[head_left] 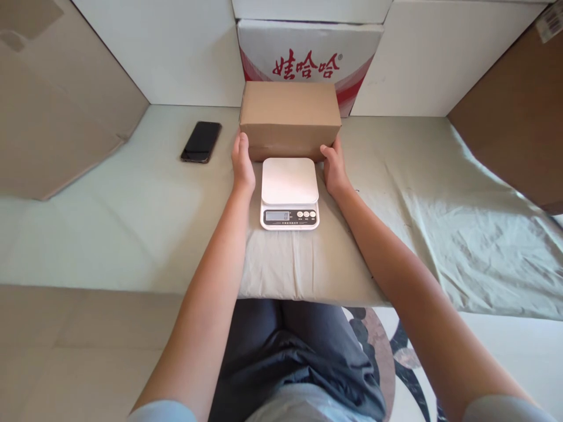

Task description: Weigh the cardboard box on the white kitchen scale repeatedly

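A closed brown cardboard box (290,105) is gripped between my two hands, just behind a white kitchen scale (290,181). My left hand (243,161) presses on the box's left side, thumb on the front face. On the right side, my right hand (335,167) holds the box near its lower front corner. The scale's platform bears nothing, and its small display (277,216) appears to read 0. Whether the box touches the cloth beneath it I cannot tell.
A black smartphone (201,142) lies left of the box on the pale green cloth (132,234). White cartons with red lettering (308,65) form a wall behind. Large cardboard pieces stand at the left (65,99) and right (519,111).
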Demonstrator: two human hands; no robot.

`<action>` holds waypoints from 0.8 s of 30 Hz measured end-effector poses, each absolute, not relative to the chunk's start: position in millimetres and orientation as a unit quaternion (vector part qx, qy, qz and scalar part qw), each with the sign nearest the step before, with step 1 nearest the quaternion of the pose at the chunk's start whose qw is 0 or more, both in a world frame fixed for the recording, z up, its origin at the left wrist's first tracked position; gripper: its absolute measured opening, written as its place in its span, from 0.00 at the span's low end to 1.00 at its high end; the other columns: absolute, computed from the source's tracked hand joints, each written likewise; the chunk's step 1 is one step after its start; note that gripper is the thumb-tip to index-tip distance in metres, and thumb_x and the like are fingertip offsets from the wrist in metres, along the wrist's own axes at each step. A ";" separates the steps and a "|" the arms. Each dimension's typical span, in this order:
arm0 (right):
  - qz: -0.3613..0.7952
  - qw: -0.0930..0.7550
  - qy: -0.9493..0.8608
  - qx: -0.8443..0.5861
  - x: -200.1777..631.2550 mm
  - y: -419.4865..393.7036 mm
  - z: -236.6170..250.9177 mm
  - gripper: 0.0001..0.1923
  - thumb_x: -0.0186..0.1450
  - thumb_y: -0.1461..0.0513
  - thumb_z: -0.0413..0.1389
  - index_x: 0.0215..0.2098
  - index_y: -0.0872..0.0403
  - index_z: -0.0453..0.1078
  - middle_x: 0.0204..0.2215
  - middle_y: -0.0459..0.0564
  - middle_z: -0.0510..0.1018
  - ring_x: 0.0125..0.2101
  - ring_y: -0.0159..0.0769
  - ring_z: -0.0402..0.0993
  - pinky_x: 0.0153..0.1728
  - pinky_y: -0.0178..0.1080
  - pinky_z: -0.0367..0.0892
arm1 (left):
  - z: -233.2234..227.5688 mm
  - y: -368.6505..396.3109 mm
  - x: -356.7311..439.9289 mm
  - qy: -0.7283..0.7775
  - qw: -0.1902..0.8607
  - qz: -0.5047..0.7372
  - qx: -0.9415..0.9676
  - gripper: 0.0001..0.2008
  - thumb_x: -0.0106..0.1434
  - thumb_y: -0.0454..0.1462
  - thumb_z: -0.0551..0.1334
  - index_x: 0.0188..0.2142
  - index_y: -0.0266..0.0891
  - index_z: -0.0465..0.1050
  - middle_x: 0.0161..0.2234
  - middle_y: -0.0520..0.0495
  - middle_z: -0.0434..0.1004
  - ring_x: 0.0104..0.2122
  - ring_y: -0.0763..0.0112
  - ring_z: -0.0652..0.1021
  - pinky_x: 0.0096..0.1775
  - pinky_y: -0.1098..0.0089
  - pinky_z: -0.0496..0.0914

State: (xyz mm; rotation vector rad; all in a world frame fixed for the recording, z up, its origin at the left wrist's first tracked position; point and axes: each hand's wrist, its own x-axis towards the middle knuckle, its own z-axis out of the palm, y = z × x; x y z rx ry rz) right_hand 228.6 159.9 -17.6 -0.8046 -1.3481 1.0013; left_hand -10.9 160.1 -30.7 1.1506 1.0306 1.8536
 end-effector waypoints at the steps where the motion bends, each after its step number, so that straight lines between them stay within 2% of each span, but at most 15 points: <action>1: 0.423 0.601 -0.582 -0.347 226.7 155.2 -10.6 0.42 0.56 0.33 0.60 0.63 0.41 0.69 0.61 0.46 0.79 0.72 0.52 0.64 0.77 0.54 0.58 | -25.5 157.0 -10.8 0.396 0.348 0.715 0.459 0.35 0.67 0.66 0.61 0.58 0.43 0.77 0.66 0.40 0.76 0.74 0.53 0.67 0.75 0.53 0.59; 5: 0.389 0.617 -0.583 -0.358 223.8 123.1 19.6 0.37 0.60 0.38 0.60 0.64 0.36 0.66 0.63 0.44 0.77 0.74 0.49 0.60 0.78 0.52 0.58 | 1.7 124.4 -9.1 0.375 0.318 0.720 0.490 0.43 0.61 0.71 0.61 0.63 0.46 0.74 0.69 0.43 0.73 0.75 0.52 0.64 0.76 0.52 0.56; 9: 0.391 0.606 -0.590 -0.363 235.0 70.9 26.5 0.36 0.62 0.42 0.62 0.66 0.36 0.63 0.66 0.45 0.74 0.72 0.50 0.63 0.77 0.53 0.61 | 12.2 58.3 -8.1 0.372 0.355 0.693 0.505 0.40 0.66 0.69 0.56 0.65 0.49 0.74 0.70 0.44 0.73 0.75 0.49 0.64 0.76 0.48 0.56; 13: 0.409 0.595 -0.595 -0.354 246.4 27.5 14.6 0.30 0.65 0.45 0.59 0.64 0.38 0.65 0.61 0.48 0.76 0.67 0.52 0.68 0.73 0.59 0.65 | 3.3 4.3 -6.5 0.389 0.367 0.685 0.495 0.38 0.67 0.68 0.57 0.63 0.49 0.77 0.68 0.40 0.75 0.73 0.46 0.68 0.74 0.45 0.58; 16: 0.409 0.595 -0.591 -0.360 245.8 15.8 11.6 0.28 0.66 0.47 0.58 0.63 0.39 0.65 0.59 0.48 0.76 0.65 0.52 0.70 0.72 0.61 0.65 | -1.7 -3.2 -4.7 0.396 0.357 0.686 0.495 0.39 0.66 0.69 0.56 0.63 0.50 0.77 0.68 0.40 0.75 0.73 0.46 0.68 0.74 0.47 0.59; 21: 0.431 0.607 -0.569 -0.350 242.4 20.5 15.6 0.28 0.66 0.46 0.58 0.63 0.36 0.66 0.63 0.46 0.76 0.71 0.53 0.64 0.74 0.58 0.63 | -1.8 8.2 -2.4 0.417 0.360 0.671 0.496 0.41 0.66 0.71 0.54 0.64 0.50 0.76 0.68 0.41 0.75 0.73 0.48 0.68 0.73 0.50 0.61; 24: 0.452 0.598 -0.559 -0.353 245.4 24.8 12.4 0.29 0.65 0.47 0.58 0.64 0.37 0.66 0.65 0.45 0.75 0.71 0.55 0.64 0.73 0.60 0.65 | -2.1 7.2 -2.3 0.424 0.356 0.662 0.505 0.40 0.67 0.69 0.53 0.65 0.51 0.75 0.70 0.42 0.73 0.74 0.49 0.67 0.74 0.51 0.59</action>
